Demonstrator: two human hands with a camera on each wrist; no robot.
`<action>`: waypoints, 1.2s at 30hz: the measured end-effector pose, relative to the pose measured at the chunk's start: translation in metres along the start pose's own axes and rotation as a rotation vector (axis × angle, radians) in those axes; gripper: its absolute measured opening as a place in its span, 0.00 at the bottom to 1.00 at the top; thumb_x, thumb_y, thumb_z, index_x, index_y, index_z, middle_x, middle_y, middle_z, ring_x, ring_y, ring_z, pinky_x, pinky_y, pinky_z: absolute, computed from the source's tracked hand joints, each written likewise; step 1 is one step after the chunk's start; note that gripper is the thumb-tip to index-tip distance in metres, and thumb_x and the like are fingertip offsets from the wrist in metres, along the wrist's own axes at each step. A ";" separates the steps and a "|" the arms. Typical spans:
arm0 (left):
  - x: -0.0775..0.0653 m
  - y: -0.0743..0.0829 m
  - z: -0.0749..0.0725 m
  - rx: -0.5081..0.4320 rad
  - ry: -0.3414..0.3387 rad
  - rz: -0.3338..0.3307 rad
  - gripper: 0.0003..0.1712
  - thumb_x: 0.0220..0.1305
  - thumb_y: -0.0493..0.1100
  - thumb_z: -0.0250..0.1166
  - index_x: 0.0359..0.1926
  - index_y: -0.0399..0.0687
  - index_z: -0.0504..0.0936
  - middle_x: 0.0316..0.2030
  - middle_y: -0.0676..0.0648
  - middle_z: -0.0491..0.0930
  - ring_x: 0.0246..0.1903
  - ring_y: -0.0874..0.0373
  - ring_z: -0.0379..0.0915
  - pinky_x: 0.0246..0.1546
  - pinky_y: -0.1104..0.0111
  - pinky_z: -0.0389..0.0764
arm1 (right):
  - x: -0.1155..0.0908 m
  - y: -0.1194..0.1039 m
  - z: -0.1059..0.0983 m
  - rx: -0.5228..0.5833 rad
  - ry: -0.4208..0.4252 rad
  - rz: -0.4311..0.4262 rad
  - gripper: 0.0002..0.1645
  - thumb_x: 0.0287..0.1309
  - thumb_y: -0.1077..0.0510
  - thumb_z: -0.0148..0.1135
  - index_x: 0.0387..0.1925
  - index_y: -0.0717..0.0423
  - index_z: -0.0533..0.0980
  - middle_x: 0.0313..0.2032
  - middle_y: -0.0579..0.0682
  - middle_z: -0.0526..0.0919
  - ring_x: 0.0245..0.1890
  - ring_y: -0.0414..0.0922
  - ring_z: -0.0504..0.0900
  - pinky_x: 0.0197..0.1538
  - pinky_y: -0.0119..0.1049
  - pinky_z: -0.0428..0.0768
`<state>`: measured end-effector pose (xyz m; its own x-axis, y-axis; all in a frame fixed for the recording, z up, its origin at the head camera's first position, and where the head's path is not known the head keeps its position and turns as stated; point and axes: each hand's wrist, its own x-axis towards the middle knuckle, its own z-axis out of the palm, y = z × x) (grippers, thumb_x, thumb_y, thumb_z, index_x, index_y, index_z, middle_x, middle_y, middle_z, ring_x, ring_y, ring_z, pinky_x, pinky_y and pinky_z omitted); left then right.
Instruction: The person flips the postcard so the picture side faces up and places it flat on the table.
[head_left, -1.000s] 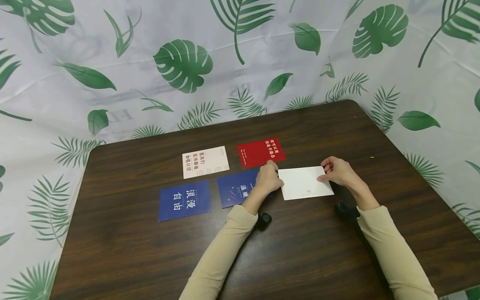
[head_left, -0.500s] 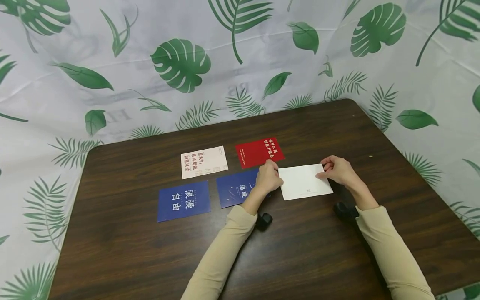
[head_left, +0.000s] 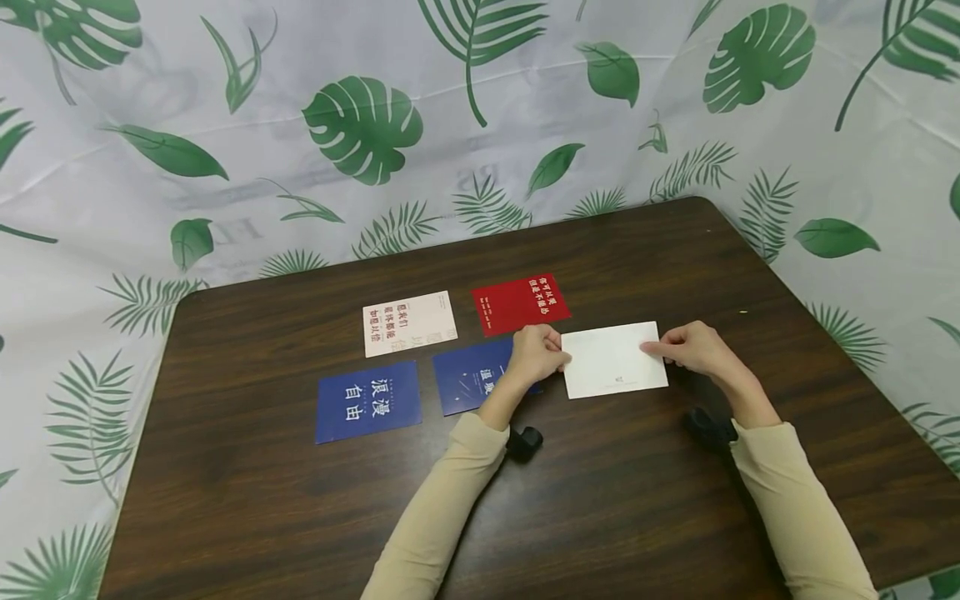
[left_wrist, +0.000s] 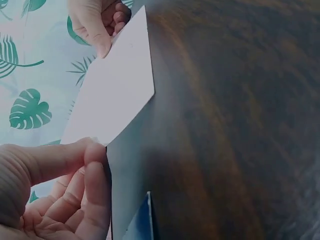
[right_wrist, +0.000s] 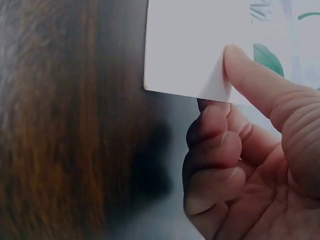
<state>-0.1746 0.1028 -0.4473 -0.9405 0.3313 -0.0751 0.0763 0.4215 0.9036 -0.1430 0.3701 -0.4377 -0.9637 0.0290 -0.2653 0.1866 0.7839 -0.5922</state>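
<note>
Between my two hands is a white card (head_left: 611,362) with a tiny dark print near its lower edge. My left hand (head_left: 534,357) pinches its left edge between thumb and finger, partly in front of a blue card (head_left: 467,379) with white characters. At the opposite edge my right hand (head_left: 697,346) pinches the card, thumb on top and fingers curled beneath. The left wrist view shows the white card (left_wrist: 112,82) held at both ends, above the table surface. In the right wrist view the thumb lies flat on the card (right_wrist: 190,45).
A red card (head_left: 519,304) lies behind my left hand. Farther left are a pale pink card (head_left: 408,323) with red characters and another blue card (head_left: 367,402). The dark wooden table (head_left: 300,517) meets a leaf-patterned curtain (head_left: 300,217) at its back edge.
My right hand has shifted slightly right along the card's edge, its fingers now under the card. The card's far edge has risen a little. The other cards stay put.
</note>
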 end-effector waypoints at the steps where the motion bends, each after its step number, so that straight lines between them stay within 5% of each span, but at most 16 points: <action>1: 0.000 0.000 0.000 -0.012 -0.002 0.006 0.05 0.49 0.31 0.69 0.25 0.35 0.80 0.19 0.44 0.82 0.15 0.61 0.76 0.21 0.76 0.75 | -0.001 0.000 -0.001 0.002 0.005 -0.014 0.26 0.56 0.41 0.63 0.17 0.58 0.77 0.14 0.44 0.69 0.21 0.45 0.67 0.23 0.35 0.64; 7: 0.001 0.000 -0.004 -0.083 -0.001 0.053 0.04 0.51 0.32 0.70 0.26 0.33 0.82 0.21 0.42 0.83 0.17 0.58 0.78 0.19 0.75 0.75 | -0.006 -0.001 -0.005 0.046 0.077 -0.148 0.17 0.58 0.52 0.64 0.27 0.65 0.77 0.18 0.49 0.74 0.21 0.45 0.71 0.24 0.33 0.72; 13: 0.000 -0.003 -0.011 -0.197 0.030 0.104 0.07 0.51 0.34 0.71 0.29 0.32 0.85 0.23 0.39 0.83 0.18 0.59 0.78 0.24 0.73 0.79 | -0.008 -0.004 -0.007 0.218 0.141 -0.233 0.13 0.57 0.62 0.64 0.34 0.72 0.77 0.23 0.57 0.78 0.20 0.39 0.74 0.25 0.30 0.77; 28: 0.000 -0.006 -0.020 -0.288 0.025 0.192 0.09 0.54 0.35 0.69 0.36 0.34 0.86 0.26 0.39 0.84 0.22 0.57 0.80 0.27 0.71 0.80 | -0.004 -0.005 -0.006 0.632 0.165 -0.396 0.03 0.54 0.75 0.59 0.32 0.74 0.77 0.25 0.44 0.85 0.23 0.37 0.83 0.26 0.28 0.79; 36: -0.003 -0.008 -0.024 -0.379 -0.088 0.167 0.10 0.60 0.28 0.57 0.39 0.28 0.84 0.31 0.34 0.83 0.31 0.42 0.81 0.34 0.61 0.82 | -0.002 -0.002 -0.006 0.563 0.157 -0.343 0.09 0.57 0.75 0.55 0.39 0.74 0.78 0.29 0.37 0.84 0.27 0.35 0.84 0.30 0.28 0.80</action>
<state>-0.1799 0.0785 -0.4440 -0.8923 0.4467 0.0650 0.0831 0.0211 0.9963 -0.1422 0.3723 -0.4315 -0.9944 -0.0406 0.0973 -0.1052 0.3230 -0.9405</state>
